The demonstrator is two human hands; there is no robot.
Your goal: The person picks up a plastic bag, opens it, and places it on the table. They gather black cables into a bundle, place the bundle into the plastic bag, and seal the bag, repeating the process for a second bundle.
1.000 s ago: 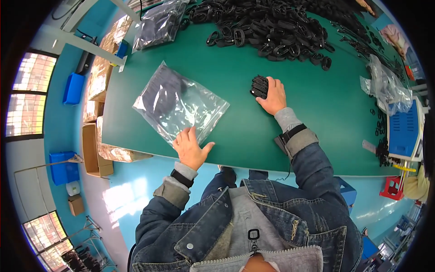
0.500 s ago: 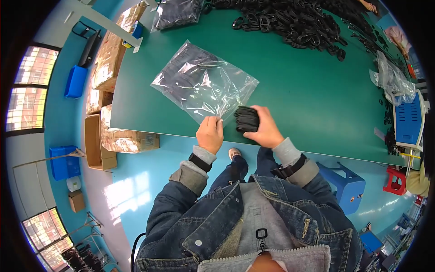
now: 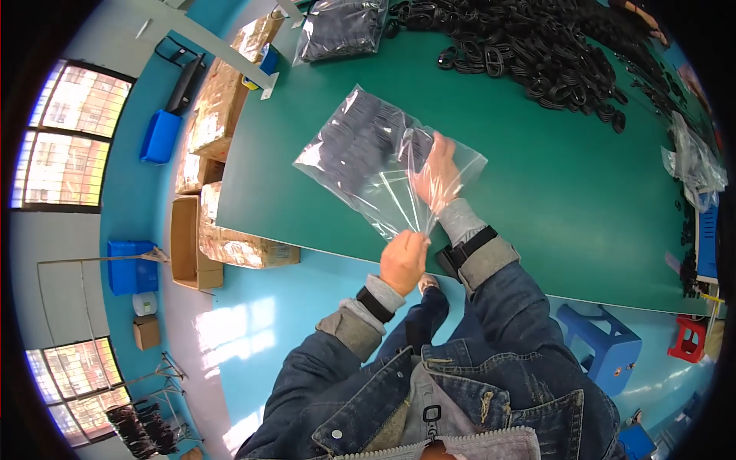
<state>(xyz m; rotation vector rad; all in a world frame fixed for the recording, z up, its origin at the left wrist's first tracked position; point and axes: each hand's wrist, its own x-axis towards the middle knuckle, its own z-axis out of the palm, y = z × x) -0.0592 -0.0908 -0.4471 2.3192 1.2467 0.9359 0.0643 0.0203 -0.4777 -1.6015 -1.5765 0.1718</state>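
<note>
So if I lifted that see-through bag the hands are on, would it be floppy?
Probably floppy: the clear bag creases into thin folds where the left hand pinches it. It would likely sag at the far end, where black bundles lie. Its shiny surface might feel slippery.

The tabletop (image 3: 567, 207) is uniform green. The bag (image 3: 391, 198) is transparent and colourless; the bundles (image 3: 356, 138) inside are black. The larger stool (image 3: 613, 349) is blue, the smaller stool (image 3: 685, 339) red.

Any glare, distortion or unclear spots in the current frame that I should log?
Head view: glare streaks the clear bag, veiling part of the right hand; head view: sunlight washes out a patch of the blue floor; head view: the green table shows a bowed near edge, with black fisheye corners.
</note>
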